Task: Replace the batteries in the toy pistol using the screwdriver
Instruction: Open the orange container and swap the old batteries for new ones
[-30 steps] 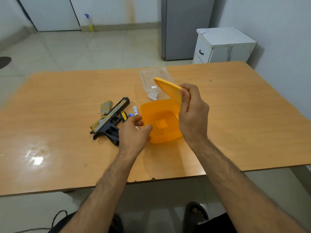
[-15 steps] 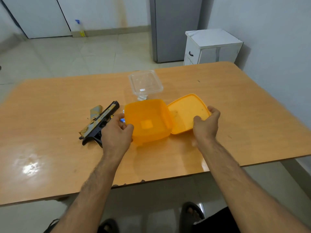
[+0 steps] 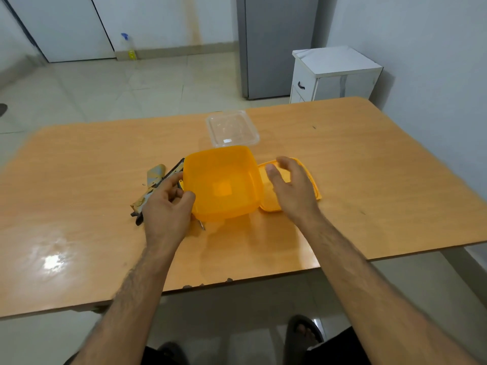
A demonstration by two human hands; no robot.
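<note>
Nearest the camera, two bare forearms reach out over the near edge of the worktop [image 3: 79,259], a glossy orange-brown wooden surface; sandalled feet show on the floor below it.

The left hand [image 3: 166,209] has its fingers curled, thumb against the left wall of an open orange plastic container [image 3: 221,183]. Whether it actually grips the container or something beneath it cannot be told. A thin metal tip, apparently of the screwdriver [image 3: 201,224], pokes out just below this hand, with a bit of yellow handle visible near the fingertips.

The right hand [image 3: 292,191] is relaxed and spread, holding nothing, above the orange lid [image 3: 313,185], which lies flat on the worktop just beside the container's right wall.

The toy pistol [image 3: 155,185], black with a tan grip, lies on the worktop left of the container, largely covered by the left hand and touching or nearly touching the container's left edge.

Beyond the orange container sits a clear plastic container [image 3: 233,129], close to the worktop's far edge.

Farther off on the tiled floor stand a small white cabinet [image 3: 334,75], a grey refrigerator [image 3: 274,46] and a spray bottle [image 3: 129,47] against the wall.
</note>
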